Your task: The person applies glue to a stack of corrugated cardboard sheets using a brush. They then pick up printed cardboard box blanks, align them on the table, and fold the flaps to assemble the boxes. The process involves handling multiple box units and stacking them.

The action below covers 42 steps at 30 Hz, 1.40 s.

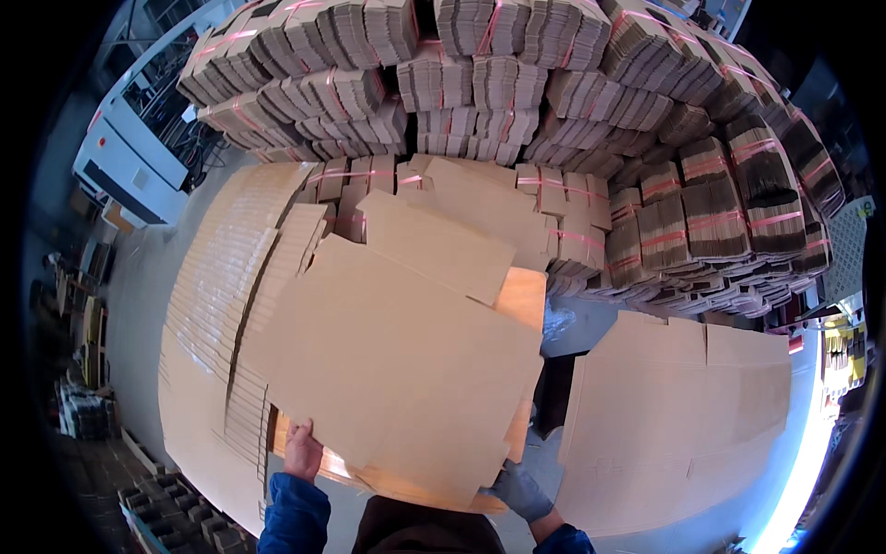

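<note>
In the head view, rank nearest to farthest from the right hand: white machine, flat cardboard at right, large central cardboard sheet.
From the right hand:
1. Large central cardboard sheet, its near corner at the hand.
2. Flat cardboard, to the right.
3. White machine, at upper left.

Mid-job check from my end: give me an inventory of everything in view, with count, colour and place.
Large sheet: 1, brown, centre, over table
Table: 1, orange, under large sheet
Loose sheets: at least 2, brown, beyond large sheet
Left pile: 1, brown cardboard, left of table
Right cardboard: count unclear, brown, right of table
Bundles: many, brown with pink bands, back and right
Machine: 1, whitish, upper left
Floor: 1, grey
Rim items: several, too dim to identify
Left hand: 1, bare, near edge of large sheet
Right hand: 1, grey-gloved, near right corner
</note>
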### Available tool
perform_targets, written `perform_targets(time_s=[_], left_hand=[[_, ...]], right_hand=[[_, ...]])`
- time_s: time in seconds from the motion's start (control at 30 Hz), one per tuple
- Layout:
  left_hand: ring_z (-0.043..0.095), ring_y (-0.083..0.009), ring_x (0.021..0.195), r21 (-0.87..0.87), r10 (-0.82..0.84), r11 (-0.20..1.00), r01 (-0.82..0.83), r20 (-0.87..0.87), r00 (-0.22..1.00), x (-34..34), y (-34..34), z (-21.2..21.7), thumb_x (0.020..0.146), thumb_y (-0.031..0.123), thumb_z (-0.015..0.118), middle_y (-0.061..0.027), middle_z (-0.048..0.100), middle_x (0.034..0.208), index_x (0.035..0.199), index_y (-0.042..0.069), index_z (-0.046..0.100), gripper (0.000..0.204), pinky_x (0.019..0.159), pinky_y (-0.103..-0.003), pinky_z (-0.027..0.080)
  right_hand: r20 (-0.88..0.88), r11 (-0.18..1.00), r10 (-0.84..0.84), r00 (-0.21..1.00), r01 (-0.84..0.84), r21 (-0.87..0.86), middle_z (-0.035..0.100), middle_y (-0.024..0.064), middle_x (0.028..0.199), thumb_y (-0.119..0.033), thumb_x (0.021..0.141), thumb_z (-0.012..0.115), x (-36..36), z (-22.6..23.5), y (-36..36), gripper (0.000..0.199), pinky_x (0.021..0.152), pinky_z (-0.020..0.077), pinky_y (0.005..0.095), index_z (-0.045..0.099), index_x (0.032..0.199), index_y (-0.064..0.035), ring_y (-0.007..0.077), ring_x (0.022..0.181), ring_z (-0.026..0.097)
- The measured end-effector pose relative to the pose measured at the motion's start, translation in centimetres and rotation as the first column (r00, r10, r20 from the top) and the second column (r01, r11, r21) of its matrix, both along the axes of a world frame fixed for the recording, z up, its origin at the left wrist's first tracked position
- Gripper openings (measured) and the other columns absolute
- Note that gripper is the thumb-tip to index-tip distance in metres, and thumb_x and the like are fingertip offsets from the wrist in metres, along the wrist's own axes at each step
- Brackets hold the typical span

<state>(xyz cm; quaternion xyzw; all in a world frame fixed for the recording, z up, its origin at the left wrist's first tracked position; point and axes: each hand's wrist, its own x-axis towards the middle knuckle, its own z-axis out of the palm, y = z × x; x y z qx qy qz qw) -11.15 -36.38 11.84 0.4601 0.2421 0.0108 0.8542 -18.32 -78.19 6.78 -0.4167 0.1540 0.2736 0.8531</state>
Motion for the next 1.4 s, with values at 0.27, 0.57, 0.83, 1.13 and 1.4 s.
perform_targets(time_s=[0.27, 0.57, 0.83, 1.13, 1.4], left_hand=[[0.051, -0.0235, 0.128, 0.238, -0.118, 0.961, 0.141, -0.108, 0.987, -8.2, 10.3, 3.6, 0.093, 0.008, 0.053, -0.0085, 0.055, 0.136, 0.14, 0.004, 0.044, 0.049, 0.107, -0.038, 0.041], [0.057, -0.0186, 0.118, 0.406, -0.301, 0.882, 0.241, 0.09, 0.949, -5.6, 15.6, 14.5, 0.091, 0.009, 0.055, -0.0081, 0.061, 0.126, 0.132, -0.001, 0.052, 0.041, 0.103, -0.033, 0.042], [0.059, -0.0149, 0.109, 0.692, -0.481, 0.686, 0.225, 0.199, 0.854, -6.3, 10.4, 34.0, 0.091, 0.011, 0.052, -0.007, 0.064, 0.118, 0.129, -0.001, 0.055, 0.04, 0.095, -0.029, 0.046], [0.054, -0.0204, 0.121, 0.777, -0.545, 0.623, 0.089, 0.35, 0.762, -19.7, -3.1, 36.9, 0.093, 0.003, 0.05, -0.0128, 0.054, 0.135, 0.147, -0.002, 0.034, 0.056, 0.103, -0.033, 0.042], [0.06, -0.0362, 0.116, 0.9, -0.677, 0.242, -0.362, 0.424, 0.602, -23.8, -16.2, 32.4, 0.078, -0.009, 0.056, -0.0228, 0.058, 0.128, 0.136, 0.001, 0.051, 0.059, 0.097, -0.041, 0.05]], right_hand=[[-0.051, 0.979, -0.137, 0.989, 0.127, -0.159, 0.058, 0.0071, 0.122, -0.022, 0.099, 0.057, 0.9, -4.9, -3.0, 0.039, 0.094, 0.0511, 0.0406, 0.05, 0.134, -0.0058, 0.0225, 0.11, 0.06], [-0.271, 0.993, -0.113, 0.956, 0.099, -0.063, 0.063, 0.011, 0.109, -0.026, 0.099, 0.055, -3.4, -1.6, 4.8, 0.044, 0.089, 0.052, 0.038, 0.049, 0.137, -0.0056, 0.0252, 0.099, 0.062], [-0.156, 0.889, -0.398, 0.904, 0.422, 0.179, 0.063, 0.0075, 0.116, -0.035, 0.1, 0.054, -5.2, -3.6, 15.6, 0.038, 0.088, 0.0515, 0.0362, 0.057, 0.127, -0.0082, 0.0226, 0.102, 0.06], [-0.138, 0.906, -0.197, 0.971, 0.126, -0.405, 0.054, 0.0128, 0.134, -0.056, 0.098, 0.048, -3.0, 5.2, 15.9, 0.061, 0.094, 0.0481, 0.0456, 0.05, 0.137, -0.0084, 0.0299, 0.118, 0.055], [0.769, 0.952, -0.136, 0.624, 0.298, -0.073, 0.034, 0.0206, 0.151, -0.036, 0.096, 0.056, -15.3, 33.1, 11.0, 0.077, 0.108, 0.0398, 0.0414, 0.017, 0.154, -0.0018, 0.0322, 0.135, 0.042]])
